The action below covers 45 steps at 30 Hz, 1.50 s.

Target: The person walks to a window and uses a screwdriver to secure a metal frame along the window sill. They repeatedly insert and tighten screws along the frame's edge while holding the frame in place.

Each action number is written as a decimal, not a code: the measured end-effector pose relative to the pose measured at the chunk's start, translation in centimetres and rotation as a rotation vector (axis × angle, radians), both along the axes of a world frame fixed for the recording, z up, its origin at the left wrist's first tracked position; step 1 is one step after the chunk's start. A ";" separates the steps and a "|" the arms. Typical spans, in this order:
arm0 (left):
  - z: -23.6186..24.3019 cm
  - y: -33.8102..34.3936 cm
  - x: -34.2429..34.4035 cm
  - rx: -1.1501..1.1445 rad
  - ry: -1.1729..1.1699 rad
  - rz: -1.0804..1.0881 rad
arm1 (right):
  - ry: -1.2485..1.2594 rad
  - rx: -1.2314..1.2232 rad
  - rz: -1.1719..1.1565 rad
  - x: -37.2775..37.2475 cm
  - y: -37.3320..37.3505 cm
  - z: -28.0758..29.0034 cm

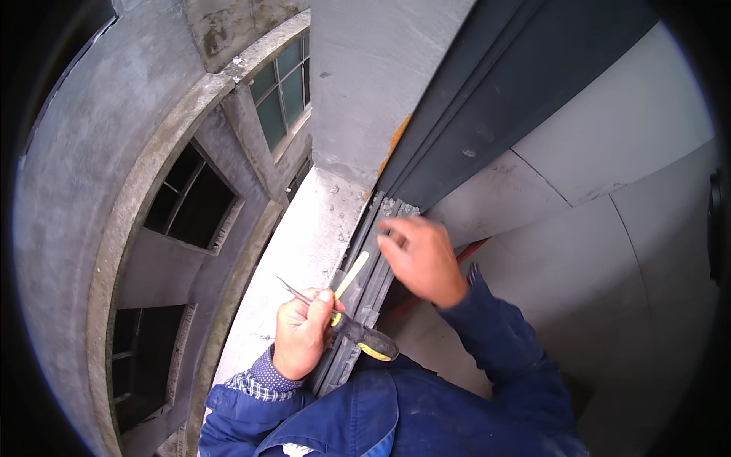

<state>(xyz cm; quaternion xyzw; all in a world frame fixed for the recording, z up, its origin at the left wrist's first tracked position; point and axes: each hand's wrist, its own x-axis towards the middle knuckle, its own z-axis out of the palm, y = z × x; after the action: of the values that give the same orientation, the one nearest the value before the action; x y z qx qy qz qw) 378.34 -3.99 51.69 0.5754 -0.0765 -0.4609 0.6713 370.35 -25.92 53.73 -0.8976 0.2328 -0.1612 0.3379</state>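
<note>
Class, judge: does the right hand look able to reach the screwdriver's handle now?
Probably yes: the right hand, though blurred, seems empty and is nearby, and the screwdriver's handle sticks out beyond the left hand with nothing visibly covering it.

The left grip (pixel 299 335) holds a black-and-yellow screwdriver (pixel 364 338).

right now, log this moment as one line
left hand: gripping black-yellow screwdriver and pale stick | right hand: blurred, over metal track, contact unclear | beside track: pale ledge
</note>
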 end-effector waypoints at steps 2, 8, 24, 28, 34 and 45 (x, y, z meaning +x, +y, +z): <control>-0.9 -0.1 -0.4 -0.025 -0.180 -0.053 | 0.011 -0.128 -0.033 1.9 -1.9 -2.0; -0.7 -0.3 -0.5 0.027 -0.330 -0.101 | 0.253 -0.143 -0.191 5.3 -1.5 -1.6; -2.8 -0.9 -0.4 -0.104 -0.249 -0.014 | -0.064 0.185 0.127 -4.3 4.5 -0.3; -2.5 -1.3 -0.9 -0.124 -0.243 0.026 | -0.092 0.021 0.351 -6.6 6.2 -0.8; -3.1 -0.9 -0.3 -0.063 -0.395 0.091 | 0.019 0.330 0.259 -6.6 7.7 -1.1; -1.9 -0.7 -0.1 -0.194 -0.079 0.169 | -0.006 1.346 -0.120 -6.2 8.5 1.4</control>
<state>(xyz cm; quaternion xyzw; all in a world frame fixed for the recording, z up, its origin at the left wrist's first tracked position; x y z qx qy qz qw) 378.23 -4.73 49.80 0.5297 -0.0983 -0.3701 0.7568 364.10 -17.42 55.10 -0.4763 0.3311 -0.0022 0.8146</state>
